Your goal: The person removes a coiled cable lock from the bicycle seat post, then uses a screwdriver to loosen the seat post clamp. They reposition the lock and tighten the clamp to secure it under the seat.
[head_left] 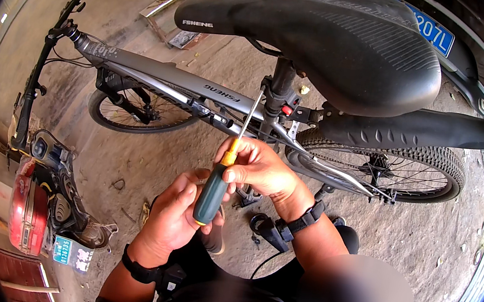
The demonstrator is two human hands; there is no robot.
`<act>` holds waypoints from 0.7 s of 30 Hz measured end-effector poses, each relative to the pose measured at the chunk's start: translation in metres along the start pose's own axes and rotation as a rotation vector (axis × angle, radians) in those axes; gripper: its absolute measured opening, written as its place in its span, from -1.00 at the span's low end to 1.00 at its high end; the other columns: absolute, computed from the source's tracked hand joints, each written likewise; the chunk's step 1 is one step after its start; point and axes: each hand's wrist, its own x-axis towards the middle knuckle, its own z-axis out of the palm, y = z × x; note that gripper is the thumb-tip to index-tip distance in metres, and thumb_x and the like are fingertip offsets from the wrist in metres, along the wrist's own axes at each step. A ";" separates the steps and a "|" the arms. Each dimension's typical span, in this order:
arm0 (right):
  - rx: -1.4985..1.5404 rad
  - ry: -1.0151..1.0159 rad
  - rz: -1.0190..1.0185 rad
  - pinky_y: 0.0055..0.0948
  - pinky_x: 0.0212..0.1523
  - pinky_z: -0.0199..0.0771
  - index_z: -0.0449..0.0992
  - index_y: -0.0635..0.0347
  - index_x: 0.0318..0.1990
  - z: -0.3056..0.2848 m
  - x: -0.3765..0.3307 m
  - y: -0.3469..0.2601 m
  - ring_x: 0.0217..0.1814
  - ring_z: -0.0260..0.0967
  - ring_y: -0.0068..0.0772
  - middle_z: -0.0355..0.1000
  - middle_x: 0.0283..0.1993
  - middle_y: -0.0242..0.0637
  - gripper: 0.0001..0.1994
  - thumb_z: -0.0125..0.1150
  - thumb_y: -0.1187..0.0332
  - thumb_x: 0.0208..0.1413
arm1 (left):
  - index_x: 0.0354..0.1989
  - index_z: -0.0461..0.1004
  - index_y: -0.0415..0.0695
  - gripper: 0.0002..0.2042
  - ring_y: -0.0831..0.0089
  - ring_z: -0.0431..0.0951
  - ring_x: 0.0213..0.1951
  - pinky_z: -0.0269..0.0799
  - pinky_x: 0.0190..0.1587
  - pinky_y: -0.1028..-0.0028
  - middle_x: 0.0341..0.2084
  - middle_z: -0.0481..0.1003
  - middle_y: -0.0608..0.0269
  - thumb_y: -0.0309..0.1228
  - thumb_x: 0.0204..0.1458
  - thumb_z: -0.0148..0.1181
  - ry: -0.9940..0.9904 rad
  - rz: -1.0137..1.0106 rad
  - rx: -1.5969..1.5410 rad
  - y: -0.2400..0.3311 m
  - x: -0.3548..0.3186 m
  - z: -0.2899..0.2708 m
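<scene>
A screwdriver (213,190) with a dark green and yellow handle points up toward the seat post (278,88) of a grey bicycle (160,76). My right hand (264,169) grips it near the yellow collar. My left hand (175,215) sits under the handle's end, fingers curled around a small dark object I cannot make out. The wide black saddle (336,38) fills the upper middle, with a black rear mudguard (410,129) stretching right above the rear wheel (386,167).
A red scooter (33,203) is parked at the lower left on the concrete floor. A dark car (482,42) stands at the upper right. The bicycle's front wheel (137,113) and handlebar (55,35) lie to the left. Small black parts (268,228) rest on the ground.
</scene>
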 end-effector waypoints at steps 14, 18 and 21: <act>-0.036 0.009 -0.028 -0.71 -0.43 0.40 0.52 0.20 -0.09 -0.009 0.003 0.009 -0.43 0.44 -0.69 0.51 -0.26 -0.42 -0.65 0.52 0.26 0.08 | 0.24 0.25 -0.30 -0.53 0.22 0.65 -0.35 0.46 -0.47 0.51 -0.09 0.51 -0.04 -0.24 0.28 0.10 -0.013 0.109 0.072 -0.008 0.003 0.000; -0.010 -0.006 -0.005 -0.70 -0.41 0.42 0.52 0.23 0.04 -0.001 0.001 0.005 -0.40 0.46 -0.68 0.53 -0.22 -0.41 -0.59 0.51 0.28 0.10 | 0.25 0.24 -0.30 -0.52 0.21 0.65 -0.37 0.47 -0.47 0.47 -0.08 0.51 -0.05 -0.23 0.30 0.07 -0.023 -0.013 0.058 0.000 0.003 -0.007; 0.058 -0.058 0.007 -0.70 -0.41 0.41 0.51 0.24 0.10 -0.003 0.000 -0.003 -0.40 0.47 -0.66 0.53 -0.20 -0.39 -0.58 0.48 0.32 0.13 | 0.25 0.24 -0.30 -0.52 0.21 0.65 -0.38 0.48 -0.46 0.48 -0.06 0.51 -0.04 -0.22 0.31 0.06 -0.043 -0.072 -0.075 0.003 0.000 -0.007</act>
